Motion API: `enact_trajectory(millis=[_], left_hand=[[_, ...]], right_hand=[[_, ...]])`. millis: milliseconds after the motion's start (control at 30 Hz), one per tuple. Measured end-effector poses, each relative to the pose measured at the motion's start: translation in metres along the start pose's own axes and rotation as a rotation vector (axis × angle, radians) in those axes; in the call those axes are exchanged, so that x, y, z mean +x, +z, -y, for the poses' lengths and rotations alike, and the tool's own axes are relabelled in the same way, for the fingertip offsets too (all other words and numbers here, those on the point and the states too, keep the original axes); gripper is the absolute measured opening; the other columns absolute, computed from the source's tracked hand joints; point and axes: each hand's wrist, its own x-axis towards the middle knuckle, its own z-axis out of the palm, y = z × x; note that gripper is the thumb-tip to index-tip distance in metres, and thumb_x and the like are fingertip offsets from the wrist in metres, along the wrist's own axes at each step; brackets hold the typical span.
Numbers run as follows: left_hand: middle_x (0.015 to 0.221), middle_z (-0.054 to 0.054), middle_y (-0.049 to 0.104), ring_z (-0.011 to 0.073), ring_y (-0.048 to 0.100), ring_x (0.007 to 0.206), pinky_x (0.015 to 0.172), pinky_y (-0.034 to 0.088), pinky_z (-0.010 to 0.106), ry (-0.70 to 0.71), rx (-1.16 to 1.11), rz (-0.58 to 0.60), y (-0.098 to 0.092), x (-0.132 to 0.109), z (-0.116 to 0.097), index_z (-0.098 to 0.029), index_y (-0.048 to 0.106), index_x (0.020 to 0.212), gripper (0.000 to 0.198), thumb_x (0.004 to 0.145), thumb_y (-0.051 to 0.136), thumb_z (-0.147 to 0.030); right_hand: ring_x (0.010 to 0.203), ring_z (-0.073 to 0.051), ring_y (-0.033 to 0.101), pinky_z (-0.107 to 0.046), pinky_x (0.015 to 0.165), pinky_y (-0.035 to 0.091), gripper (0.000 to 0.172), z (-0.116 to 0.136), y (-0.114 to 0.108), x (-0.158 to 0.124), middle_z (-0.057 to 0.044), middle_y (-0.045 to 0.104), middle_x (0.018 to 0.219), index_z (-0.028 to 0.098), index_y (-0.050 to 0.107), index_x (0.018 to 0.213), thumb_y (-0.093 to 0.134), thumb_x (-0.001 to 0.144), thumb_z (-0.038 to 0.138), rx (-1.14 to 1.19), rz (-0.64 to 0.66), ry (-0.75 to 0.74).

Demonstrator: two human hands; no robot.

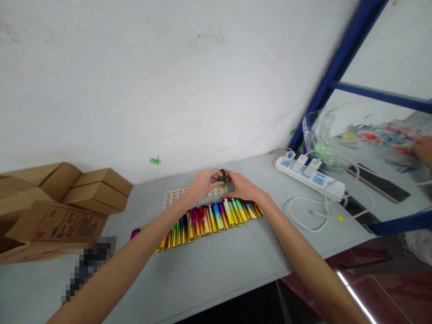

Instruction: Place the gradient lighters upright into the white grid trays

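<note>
My left hand [204, 184] and my right hand [242, 186] meet above the back of the table, their fingertips closed around a small lighter [222, 176] with a dark top and a yellowish lower part. Fingers cover much of it. Below them, a white tray [171, 197] with rows of round holes lies near the wall, partly behind my left hand and forearm. In front of the tray, several shiny lighters [216, 218] in graded metallic colours lie side by side in a long row, gold ends toward me. A pink-and-dark piece [135, 233] shows left of my left forearm.
Brown cardboard boxes [97, 191] stand at the left. On the right lie a white power strip [308, 177] with plugs and a looped white cable [303, 228]. Beyond the blue frame [332, 76] are a phone [380, 182], plastic bags and another person's hand [423, 150].
</note>
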Motion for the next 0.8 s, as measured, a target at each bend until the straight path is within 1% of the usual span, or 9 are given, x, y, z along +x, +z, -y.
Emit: enact_trajectory(millis=[133,300,367,400,433,500,533,633,800], left_hand=[[0.083,0.003,0.079,0.0243,0.076,0.079,0.081,0.06,0.04,-0.02,0.011,-0.014,0.003,-0.001,0.004,-0.023,0.063,0.089,0.019,0.08,0.078,-0.032],[0.071,0.0,0.075,0.0244,0.076,0.071,0.068,0.059,0.036,-0.055,-0.007,-0.052,0.007,-0.002,0.003,-0.025,0.049,0.089,0.034,0.081,0.079,-0.039],[0.07,0.0,0.074,0.0236,0.075,0.07,0.067,0.059,0.036,-0.056,-0.004,-0.06,0.006,-0.005,0.001,-0.025,0.047,0.087,0.037,0.08,0.08,-0.042],[0.071,0.0,0.074,0.023,0.075,0.07,0.068,0.059,0.036,-0.055,0.0,-0.068,0.005,-0.008,0.0,-0.025,0.048,0.087,0.037,0.08,0.08,-0.042],[0.073,0.0,0.074,0.0224,0.074,0.071,0.069,0.059,0.035,-0.055,0.005,-0.084,0.003,-0.011,-0.002,-0.025,0.049,0.088,0.036,0.08,0.08,-0.042],[0.08,0.002,0.074,0.0219,0.074,0.076,0.074,0.06,0.036,-0.057,0.017,-0.126,-0.002,-0.022,-0.008,-0.024,0.052,0.09,0.033,0.083,0.077,-0.043],[0.083,0.004,0.074,0.022,0.074,0.08,0.077,0.06,0.036,-0.056,0.029,-0.15,-0.005,-0.029,-0.011,-0.024,0.053,0.091,0.029,0.085,0.075,-0.043],[0.09,0.004,0.076,0.0224,0.075,0.088,0.085,0.058,0.037,-0.045,0.104,-0.204,-0.012,-0.054,-0.027,-0.023,0.06,0.091,0.02,0.093,0.067,-0.041],[0.087,0.001,0.076,0.0214,0.075,0.087,0.085,0.056,0.034,-0.04,0.177,-0.237,-0.01,-0.089,-0.051,-0.023,0.065,0.089,0.019,0.099,0.06,-0.038]], right_hand=[[0.12,-0.035,0.062,-0.05,0.104,0.048,0.101,-0.001,0.002,0.0,-0.02,0.062,0.138,0.016,0.037,0.155,0.089,0.071,0.034,-0.014,0.007,0.019],[0.122,-0.035,0.061,-0.051,0.106,0.047,0.102,0.004,-0.003,0.001,-0.022,0.06,0.142,0.014,0.037,0.155,0.089,0.071,0.034,-0.004,0.021,0.026],[0.121,-0.033,0.062,-0.05,0.105,0.048,0.092,0.008,-0.012,-0.003,-0.023,0.058,0.144,0.014,0.043,0.152,0.087,0.074,0.036,0.004,0.014,0.017],[0.118,-0.031,0.063,-0.048,0.104,0.049,0.082,0.01,-0.018,-0.008,-0.021,0.059,0.143,0.014,0.048,0.147,0.084,0.078,0.037,0.002,-0.001,0.024],[0.113,-0.03,0.065,-0.047,0.101,0.051,0.067,0.012,-0.025,-0.014,-0.02,0.062,0.137,0.015,0.055,0.14,0.08,0.083,0.038,-0.012,-0.025,0.053],[0.102,-0.027,0.067,-0.044,0.094,0.053,0.04,0.018,-0.037,-0.03,-0.015,0.07,0.116,0.014,0.064,0.123,0.071,0.091,0.037,-0.079,-0.088,0.146],[0.098,-0.026,0.068,-0.042,0.091,0.054,0.033,0.021,-0.041,-0.041,-0.013,0.07,0.109,0.015,0.066,0.117,0.068,0.093,0.037,-0.109,-0.11,0.194],[0.087,-0.023,0.067,-0.039,0.084,0.053,0.026,0.032,-0.045,-0.072,-0.009,0.07,0.096,0.017,0.067,0.11,0.064,0.097,0.038,-0.2,-0.156,0.32],[0.082,-0.022,0.068,-0.036,0.08,0.052,0.027,0.047,-0.035,-0.102,-0.009,0.072,0.093,0.015,0.067,0.11,0.067,0.094,0.037,-0.213,-0.073,0.508]])
